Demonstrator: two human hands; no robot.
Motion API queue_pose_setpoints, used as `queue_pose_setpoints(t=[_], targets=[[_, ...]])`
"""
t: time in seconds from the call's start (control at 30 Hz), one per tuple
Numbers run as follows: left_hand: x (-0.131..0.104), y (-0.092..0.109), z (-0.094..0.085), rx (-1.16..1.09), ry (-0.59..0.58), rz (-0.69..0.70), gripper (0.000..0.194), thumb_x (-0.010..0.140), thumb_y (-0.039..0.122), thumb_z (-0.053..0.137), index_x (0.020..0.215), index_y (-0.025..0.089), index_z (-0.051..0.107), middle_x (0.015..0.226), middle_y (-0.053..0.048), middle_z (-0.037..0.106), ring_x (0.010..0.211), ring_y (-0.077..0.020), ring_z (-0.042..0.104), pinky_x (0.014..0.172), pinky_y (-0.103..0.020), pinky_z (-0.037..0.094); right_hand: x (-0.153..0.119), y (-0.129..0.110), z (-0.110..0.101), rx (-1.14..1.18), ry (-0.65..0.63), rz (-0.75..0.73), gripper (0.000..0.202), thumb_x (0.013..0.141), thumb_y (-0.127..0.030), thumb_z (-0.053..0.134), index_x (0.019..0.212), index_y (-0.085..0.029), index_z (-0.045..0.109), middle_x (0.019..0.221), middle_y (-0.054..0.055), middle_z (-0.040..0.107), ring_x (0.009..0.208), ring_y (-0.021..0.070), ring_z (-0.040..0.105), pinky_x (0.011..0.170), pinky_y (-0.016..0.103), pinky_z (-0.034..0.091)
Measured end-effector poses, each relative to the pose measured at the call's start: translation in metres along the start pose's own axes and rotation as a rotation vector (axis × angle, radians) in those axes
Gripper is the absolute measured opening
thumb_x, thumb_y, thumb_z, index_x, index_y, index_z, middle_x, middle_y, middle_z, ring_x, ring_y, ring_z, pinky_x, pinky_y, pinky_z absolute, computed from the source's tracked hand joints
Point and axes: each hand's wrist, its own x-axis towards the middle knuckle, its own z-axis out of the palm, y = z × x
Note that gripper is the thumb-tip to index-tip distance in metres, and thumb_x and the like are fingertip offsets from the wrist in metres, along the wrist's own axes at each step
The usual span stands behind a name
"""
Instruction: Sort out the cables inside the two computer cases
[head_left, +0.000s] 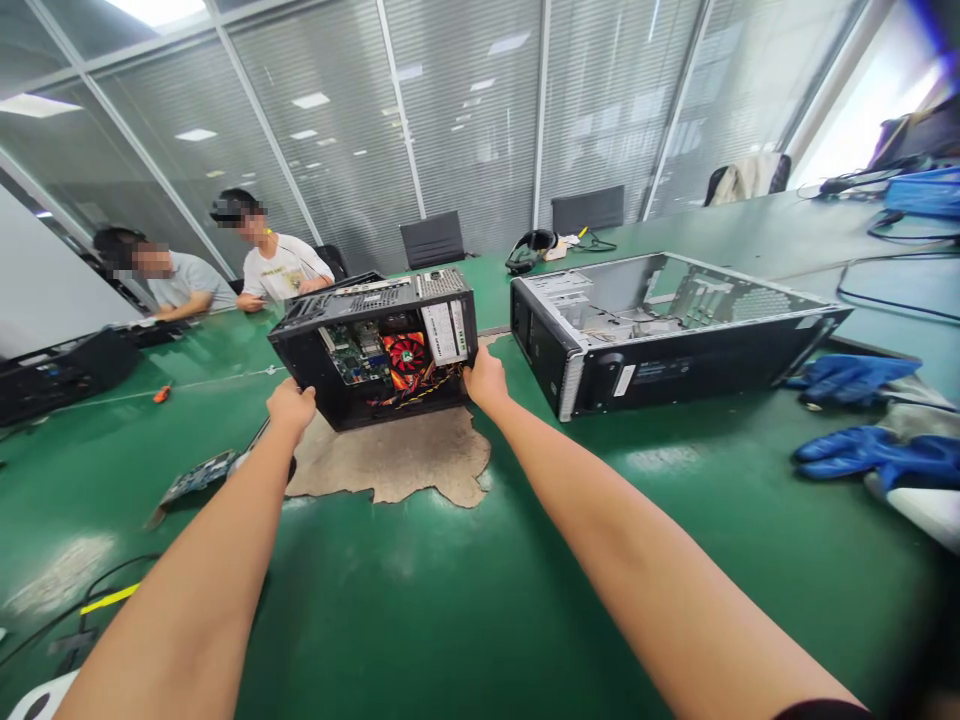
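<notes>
Between my hands is a black computer case (352, 408) with its side open, tilted a little. Inside it show a red fan (407, 358), a green circuit board (352, 352), a labelled power supply (445, 332) and bundled coloured wires. My left hand (292, 408) is closed on the case's lower left edge. At the right edge, my right hand (486, 378) grips the frame near the power supply, fingers partly hidden behind it. A torn brown cardboard sheet (405, 460) lies under the case. Whether the case touches it all along is hard to tell.
A second, larger open computer case (675, 365) lies to the right. Blue gloves (877, 455) are beyond it. A loose circuit board (199, 475) lies by my left forearm, cables (82, 610) at lower left. Two people (274, 262) sit across the green table (420, 610).
</notes>
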Motion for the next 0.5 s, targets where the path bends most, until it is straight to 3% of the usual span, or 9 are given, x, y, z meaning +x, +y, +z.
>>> queue_pose_setpoints(t=[0.23, 0.5], targets=[[-0.015, -0.007, -0.007, 0.017, 0.018, 0.034, 0.025, 0.077, 0.033, 0.055, 0.089, 0.014, 0.064, 0.084, -0.013, 0.071, 0.090, -0.0304, 0.067, 0.075, -0.034, 0.050, -0.010, 0.000, -0.010, -0.041, 0.029, 0.003, 0.024, 0.084, -0.017, 0.051, 0.107, -0.012, 0.057, 0.103, 0.019, 0.068, 0.098, 0.0289, 0.066, 0.082, 0.036, 0.049], [-0.043, -0.006, -0.024, -0.028, 0.007, 0.088, 0.029, 0.074, 0.031, 0.047, 0.087, 0.012, 0.065, 0.087, -0.017, 0.070, 0.090, -0.0333, 0.064, 0.080, -0.039, 0.047, -0.044, 0.016, -0.035, -0.075, 0.053, -0.053, 0.024, 0.082, -0.020, 0.051, 0.103, -0.014, 0.062, 0.099, 0.016, 0.071, 0.095, 0.0270, 0.066, 0.078, 0.032, 0.049]])
